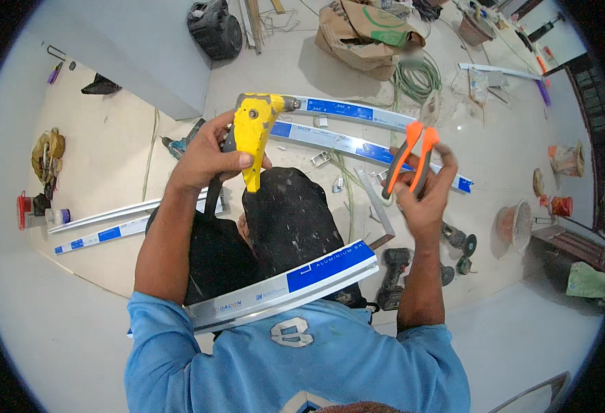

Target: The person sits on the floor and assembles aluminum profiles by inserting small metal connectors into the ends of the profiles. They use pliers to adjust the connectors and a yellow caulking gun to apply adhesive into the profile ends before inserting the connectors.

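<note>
My left hand [206, 155] is closed round a yellow hand riveter [253, 127] with a dark grey handle, raised above my knees with its nose pointing right. In my right hand [427, 199] is a pair of pliers [423, 162] with orange and black grips, held upright between thumb and fingers; its jaws are hard to make out. Across my lap lies an aluminium profile [240, 301] with blue and white film, touched by neither hand. Beyond my knees, two more filmed profiles [316, 138] rest on the tiled floor.
Beside my right thigh stands a cordless drill [392, 279], with an angle grinder [458, 237] farther right. More profiles [103, 234] lie at left. A paper sack [364, 41], a coiled green hose [416, 76] and a black bag [215, 31] are at the back. Buckets [515, 226] line the right.
</note>
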The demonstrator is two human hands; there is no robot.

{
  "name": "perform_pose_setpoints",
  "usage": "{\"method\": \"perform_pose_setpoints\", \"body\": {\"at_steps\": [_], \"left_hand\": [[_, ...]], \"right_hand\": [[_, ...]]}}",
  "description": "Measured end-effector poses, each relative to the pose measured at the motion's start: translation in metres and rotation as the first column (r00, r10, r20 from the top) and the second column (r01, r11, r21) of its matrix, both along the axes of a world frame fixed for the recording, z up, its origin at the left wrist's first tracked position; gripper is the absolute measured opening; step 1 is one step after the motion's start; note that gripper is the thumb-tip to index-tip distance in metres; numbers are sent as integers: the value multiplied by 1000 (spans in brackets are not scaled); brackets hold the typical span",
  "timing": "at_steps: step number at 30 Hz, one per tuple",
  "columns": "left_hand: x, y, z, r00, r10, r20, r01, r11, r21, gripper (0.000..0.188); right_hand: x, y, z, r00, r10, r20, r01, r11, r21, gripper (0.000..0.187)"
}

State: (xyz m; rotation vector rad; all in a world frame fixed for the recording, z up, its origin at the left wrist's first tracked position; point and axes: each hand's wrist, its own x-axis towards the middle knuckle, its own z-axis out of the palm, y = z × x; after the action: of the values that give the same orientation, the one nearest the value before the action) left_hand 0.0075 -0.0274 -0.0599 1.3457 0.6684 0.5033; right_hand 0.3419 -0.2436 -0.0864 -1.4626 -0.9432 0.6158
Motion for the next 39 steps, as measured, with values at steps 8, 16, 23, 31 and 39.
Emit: {"method": "perform_pose_setpoints", "body": {"at_steps": [8, 16, 23, 31, 39], "left_hand": [[4, 7, 14, 996, -62, 64, 63, 998, -16, 83], [-5, 23, 8, 988, -134, 79, 136, 991, -17, 88], [-8, 25, 14, 970, -205, 132, 204, 979, 19, 87], [-11, 24, 21, 951, -262, 162, 267, 964, -5, 83], [-16, 35, 7, 940, -330, 83, 326, 944, 57, 76]], "right_hand": [[1, 14, 65, 976, 98, -196, -45, 965, 257, 79], [-39, 12, 106, 650, 483, -586, -623, 781, -48, 61], [-42, 28, 125, 518, 623, -586, -839, 502, -208, 63], [-34, 30, 140, 582, 705, -404, -809, 455, -373, 47], [-18, 33, 146, 551, 713, -434, -824, 382, -419, 42]]}}
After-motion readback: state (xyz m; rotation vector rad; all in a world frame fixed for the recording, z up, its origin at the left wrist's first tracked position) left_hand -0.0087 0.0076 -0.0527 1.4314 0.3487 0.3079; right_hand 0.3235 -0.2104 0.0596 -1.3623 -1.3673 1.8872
